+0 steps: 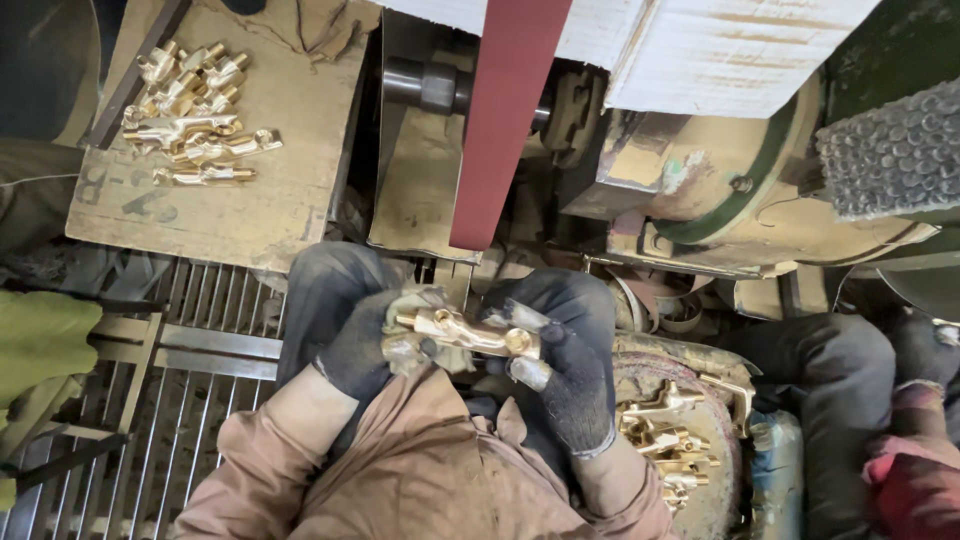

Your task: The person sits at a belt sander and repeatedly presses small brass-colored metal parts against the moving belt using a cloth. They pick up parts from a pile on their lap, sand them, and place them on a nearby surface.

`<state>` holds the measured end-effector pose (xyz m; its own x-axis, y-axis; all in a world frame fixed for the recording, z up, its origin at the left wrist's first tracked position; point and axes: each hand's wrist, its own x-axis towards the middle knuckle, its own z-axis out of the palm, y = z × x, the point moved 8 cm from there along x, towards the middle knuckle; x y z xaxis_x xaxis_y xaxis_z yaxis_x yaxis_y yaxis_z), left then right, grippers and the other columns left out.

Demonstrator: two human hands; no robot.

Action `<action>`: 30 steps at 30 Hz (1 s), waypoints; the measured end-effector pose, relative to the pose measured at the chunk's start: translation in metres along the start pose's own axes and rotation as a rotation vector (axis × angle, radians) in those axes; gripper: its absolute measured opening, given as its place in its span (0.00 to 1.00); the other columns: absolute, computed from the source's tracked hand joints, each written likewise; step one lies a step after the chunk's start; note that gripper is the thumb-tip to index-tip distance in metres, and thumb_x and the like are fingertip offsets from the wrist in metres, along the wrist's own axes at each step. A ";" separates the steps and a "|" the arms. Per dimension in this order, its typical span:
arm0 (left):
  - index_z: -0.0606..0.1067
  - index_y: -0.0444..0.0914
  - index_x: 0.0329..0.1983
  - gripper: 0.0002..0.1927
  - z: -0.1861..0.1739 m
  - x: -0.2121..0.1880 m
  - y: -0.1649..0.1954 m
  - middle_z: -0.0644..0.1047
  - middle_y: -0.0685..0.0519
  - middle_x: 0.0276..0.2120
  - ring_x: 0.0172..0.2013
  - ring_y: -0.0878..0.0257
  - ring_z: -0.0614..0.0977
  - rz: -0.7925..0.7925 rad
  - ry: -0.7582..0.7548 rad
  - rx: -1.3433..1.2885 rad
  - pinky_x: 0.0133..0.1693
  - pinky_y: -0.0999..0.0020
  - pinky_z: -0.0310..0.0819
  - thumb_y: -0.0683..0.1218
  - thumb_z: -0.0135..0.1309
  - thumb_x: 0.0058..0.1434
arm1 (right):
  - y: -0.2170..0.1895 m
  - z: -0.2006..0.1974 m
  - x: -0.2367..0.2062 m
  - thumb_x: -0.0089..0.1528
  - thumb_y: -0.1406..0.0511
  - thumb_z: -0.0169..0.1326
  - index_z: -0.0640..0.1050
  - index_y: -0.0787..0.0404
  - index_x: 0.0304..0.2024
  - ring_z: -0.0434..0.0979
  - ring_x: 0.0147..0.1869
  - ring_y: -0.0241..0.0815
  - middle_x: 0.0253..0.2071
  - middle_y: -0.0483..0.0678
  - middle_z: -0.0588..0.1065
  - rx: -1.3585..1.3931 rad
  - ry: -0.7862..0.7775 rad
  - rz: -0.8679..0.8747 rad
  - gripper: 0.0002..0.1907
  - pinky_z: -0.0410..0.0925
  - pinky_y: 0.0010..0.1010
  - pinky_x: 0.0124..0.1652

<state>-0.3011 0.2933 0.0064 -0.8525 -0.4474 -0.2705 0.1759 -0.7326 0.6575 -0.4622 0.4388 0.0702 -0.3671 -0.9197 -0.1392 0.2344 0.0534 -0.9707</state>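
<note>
While clasped at both ends, held level over the lap: a brass fitting (465, 333), just near of a red-brown sanding belt (505, 120). Left hand (365, 345), in a dark glove, wrapped around the left end with a scrap of rag under it; right hand (570, 385), gloved too, closed on the right end, fingertips by the round opening. Judged a pause for turning or checking the piece, away from the belt and not touching it.

Further out, near right: a heap of like brass fittings (665, 435) on a grimy round drum (640, 375). Far left: another batch of fittings (195, 110) lying on a worn board (260, 200). Behind the belt, a dark shaft (425, 85) and a dusty motor housing (720, 190). Underfoot, a metal grate (200, 400). At the right edge, another person's dark trouser leg (850, 370); at the left edge, a green sleeve (40, 340). Dirty, cramped workshop all round.
</note>
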 end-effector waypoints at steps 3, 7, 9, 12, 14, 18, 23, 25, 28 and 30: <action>0.73 0.29 0.58 0.26 -0.005 0.001 0.014 0.80 0.46 0.43 0.37 0.63 0.83 0.063 0.012 0.131 0.34 0.73 0.77 0.41 0.65 0.56 | -0.005 -0.002 0.006 0.60 0.72 0.60 0.73 0.73 0.63 0.78 0.60 0.42 0.61 0.53 0.77 -0.370 -0.067 -0.152 0.28 0.70 0.31 0.58; 0.74 0.30 0.58 0.28 -0.021 0.015 0.032 0.82 0.50 0.42 0.34 0.67 0.82 0.120 -0.002 0.326 0.30 0.76 0.75 0.39 0.65 0.52 | 0.003 -0.013 0.040 0.59 0.68 0.65 0.77 0.66 0.48 0.79 0.47 0.39 0.45 0.50 0.78 -0.592 -0.016 -0.210 0.16 0.73 0.30 0.47; 0.73 0.31 0.59 0.29 -0.032 0.036 0.039 0.82 0.49 0.42 0.35 0.65 0.84 0.136 -0.009 0.342 0.32 0.75 0.77 0.37 0.65 0.52 | 0.007 -0.019 0.058 0.57 0.67 0.67 0.78 0.65 0.41 0.80 0.41 0.40 0.36 0.50 0.79 -0.708 0.035 -0.223 0.13 0.72 0.31 0.42; 0.73 0.32 0.59 0.29 -0.047 0.065 0.047 0.81 0.49 0.42 0.36 0.64 0.84 0.169 0.019 0.361 0.34 0.72 0.80 0.35 0.64 0.52 | 0.023 -0.020 0.084 0.57 0.67 0.66 0.76 0.66 0.38 0.80 0.38 0.41 0.34 0.50 0.79 -0.637 0.089 -0.157 0.13 0.72 0.32 0.41; 0.74 0.31 0.58 0.28 -0.054 0.081 0.053 0.81 0.49 0.44 0.39 0.65 0.84 0.218 0.051 0.415 0.39 0.71 0.81 0.34 0.64 0.53 | 0.030 -0.016 0.099 0.59 0.67 0.66 0.77 0.68 0.37 0.79 0.37 0.41 0.33 0.51 0.80 -0.638 0.120 -0.155 0.12 0.73 0.31 0.41; 0.75 0.31 0.56 0.24 -0.061 0.088 0.050 0.81 0.50 0.46 0.43 0.66 0.83 0.257 0.117 0.415 0.45 0.70 0.81 0.34 0.62 0.55 | 0.059 -0.014 0.109 0.61 0.69 0.58 0.78 0.68 0.47 0.82 0.38 0.35 0.38 0.48 0.81 -0.230 0.112 0.057 0.13 0.76 0.27 0.39; 0.77 0.31 0.52 0.17 -0.057 0.090 0.048 0.82 0.50 0.42 0.40 0.65 0.83 0.222 0.221 0.289 0.43 0.70 0.79 0.37 0.60 0.59 | 0.073 -0.011 0.117 0.66 0.69 0.52 0.77 0.68 0.53 0.80 0.37 0.35 0.38 0.50 0.81 0.020 0.102 0.181 0.14 0.76 0.27 0.39; 0.77 0.32 0.50 0.16 -0.052 0.094 0.050 0.82 0.51 0.41 0.40 0.65 0.83 0.240 0.258 0.284 0.43 0.70 0.80 0.37 0.60 0.58 | 0.076 -0.012 0.120 0.67 0.67 0.51 0.78 0.68 0.52 0.80 0.35 0.36 0.37 0.50 0.81 0.057 0.111 0.201 0.14 0.76 0.28 0.36; 0.78 0.31 0.48 0.12 -0.042 0.090 0.056 0.82 0.51 0.40 0.39 0.66 0.82 0.287 0.224 0.424 0.42 0.71 0.78 0.37 0.58 0.60 | 0.079 -0.012 0.127 0.67 0.65 0.52 0.78 0.68 0.49 0.80 0.33 0.38 0.35 0.51 0.81 0.110 0.127 0.243 0.13 0.76 0.30 0.33; 0.79 0.31 0.45 0.10 -0.041 0.094 0.059 0.82 0.51 0.38 0.38 0.66 0.82 0.301 0.264 0.515 0.41 0.71 0.78 0.37 0.58 0.60 | 0.082 -0.014 0.131 0.67 0.64 0.53 0.78 0.69 0.47 0.80 0.31 0.40 0.33 0.51 0.80 0.130 0.150 0.290 0.13 0.76 0.31 0.31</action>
<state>-0.3506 0.1873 -0.0091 -0.6417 -0.7536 -0.1424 0.0734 -0.2452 0.9667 -0.5037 0.3278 -0.0305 -0.3946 -0.8053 -0.4424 0.4573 0.2455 -0.8548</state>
